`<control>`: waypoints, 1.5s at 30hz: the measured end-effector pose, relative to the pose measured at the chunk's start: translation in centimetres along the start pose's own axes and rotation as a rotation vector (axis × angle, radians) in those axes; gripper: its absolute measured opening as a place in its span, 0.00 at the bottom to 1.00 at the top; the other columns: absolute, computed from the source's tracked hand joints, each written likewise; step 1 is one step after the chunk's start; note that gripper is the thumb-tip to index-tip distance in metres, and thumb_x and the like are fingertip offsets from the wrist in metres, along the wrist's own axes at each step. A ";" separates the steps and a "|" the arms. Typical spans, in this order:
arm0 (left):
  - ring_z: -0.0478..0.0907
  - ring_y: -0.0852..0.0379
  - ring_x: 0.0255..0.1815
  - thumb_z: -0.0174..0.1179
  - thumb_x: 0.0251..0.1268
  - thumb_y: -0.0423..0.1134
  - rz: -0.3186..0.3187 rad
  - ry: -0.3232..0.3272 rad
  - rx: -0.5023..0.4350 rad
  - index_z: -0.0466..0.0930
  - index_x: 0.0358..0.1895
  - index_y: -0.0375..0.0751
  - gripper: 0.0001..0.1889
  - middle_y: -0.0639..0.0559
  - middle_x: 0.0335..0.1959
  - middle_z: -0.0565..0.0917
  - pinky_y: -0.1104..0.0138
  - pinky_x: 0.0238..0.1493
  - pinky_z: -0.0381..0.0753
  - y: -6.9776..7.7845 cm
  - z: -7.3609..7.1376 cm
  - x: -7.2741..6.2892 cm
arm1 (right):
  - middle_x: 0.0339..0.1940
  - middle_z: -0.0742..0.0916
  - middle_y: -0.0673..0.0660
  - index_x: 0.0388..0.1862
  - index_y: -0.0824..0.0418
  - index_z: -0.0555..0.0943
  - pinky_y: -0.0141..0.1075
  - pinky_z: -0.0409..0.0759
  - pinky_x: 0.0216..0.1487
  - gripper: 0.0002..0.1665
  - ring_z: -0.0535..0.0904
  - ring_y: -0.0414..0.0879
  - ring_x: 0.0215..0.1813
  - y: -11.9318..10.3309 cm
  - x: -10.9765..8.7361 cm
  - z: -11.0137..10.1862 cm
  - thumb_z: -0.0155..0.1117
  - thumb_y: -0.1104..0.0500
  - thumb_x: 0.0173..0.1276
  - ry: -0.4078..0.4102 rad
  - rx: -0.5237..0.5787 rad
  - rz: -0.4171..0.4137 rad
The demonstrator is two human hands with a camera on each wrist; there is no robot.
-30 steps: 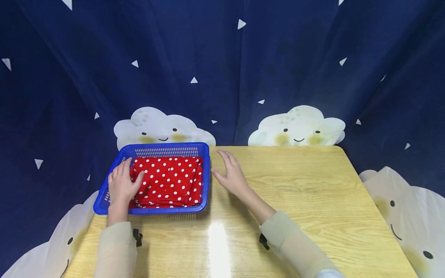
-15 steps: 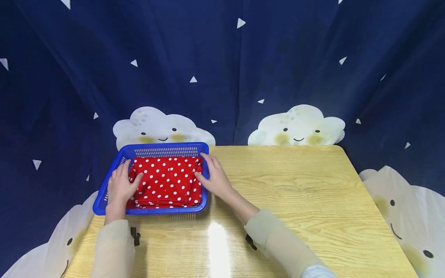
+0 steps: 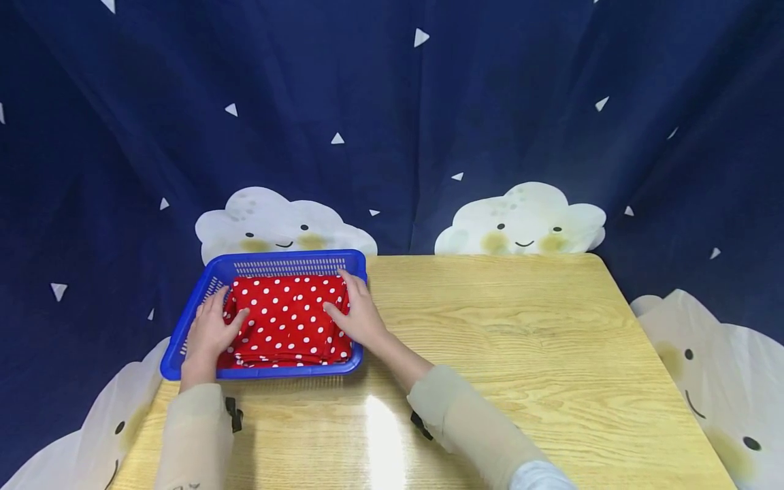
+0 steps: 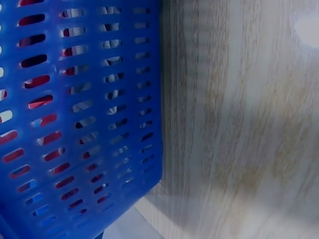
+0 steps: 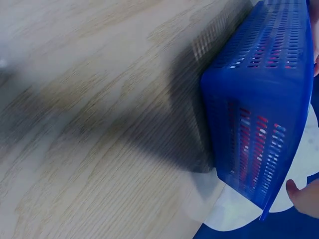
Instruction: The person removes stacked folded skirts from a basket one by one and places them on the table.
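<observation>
A folded red cloth with white dots (image 3: 288,316) lies in a blue plastic basket (image 3: 278,372), at the left of the table in the head view. My left hand (image 3: 210,335) reaches over the left side of the basket, its spread fingers beside the cloth's left end. Over the cloth's right end is my right hand (image 3: 360,318), thumb and fingers apart. Whether either hand touches the cloth cannot be made out. The left wrist view shows the slotted basket wall (image 4: 75,124) with red behind it. In the right wrist view, fingers (image 5: 305,196) show beyond the basket rim.
The basket stands on a light wooden table (image 3: 520,340), which extends to the right of it. A dark blue curtain (image 3: 392,116) with white triangles and smiling clouds hangs behind the table and at its sides.
My right hand has moved left, from beside the basket to over the cloth's right end. The left hand has stayed at the basket's left side, lowering slightly. Basket and cloth look unmoved.
</observation>
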State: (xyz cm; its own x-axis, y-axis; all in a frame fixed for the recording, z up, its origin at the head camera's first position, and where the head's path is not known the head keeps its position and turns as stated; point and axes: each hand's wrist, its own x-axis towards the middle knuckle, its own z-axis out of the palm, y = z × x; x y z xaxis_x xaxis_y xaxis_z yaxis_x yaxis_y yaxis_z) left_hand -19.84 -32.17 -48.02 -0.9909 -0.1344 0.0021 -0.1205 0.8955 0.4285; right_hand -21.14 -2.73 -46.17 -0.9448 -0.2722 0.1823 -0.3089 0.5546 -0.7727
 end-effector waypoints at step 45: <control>0.51 0.28 0.61 0.49 0.61 0.59 -0.083 -0.242 -0.128 0.35 0.71 0.34 0.47 0.23 0.63 0.50 0.36 0.56 0.58 -1.0 1.0 0.8 | 0.60 0.70 0.72 0.71 0.66 0.46 0.53 0.68 0.59 0.51 0.65 0.63 0.63 -2.1 0.3 5.0 0.62 0.52 0.59 -0.080 0.111 0.540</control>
State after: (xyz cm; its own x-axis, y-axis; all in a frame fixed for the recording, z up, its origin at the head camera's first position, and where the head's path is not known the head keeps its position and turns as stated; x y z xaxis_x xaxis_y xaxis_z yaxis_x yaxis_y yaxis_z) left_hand -20.56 -32.76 -49.33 -0.9652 -0.0856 -0.2472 -0.2085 0.8225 0.5292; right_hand -20.22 -7.88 -47.56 -0.9532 -0.0336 -0.3006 0.2342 0.5469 -0.8038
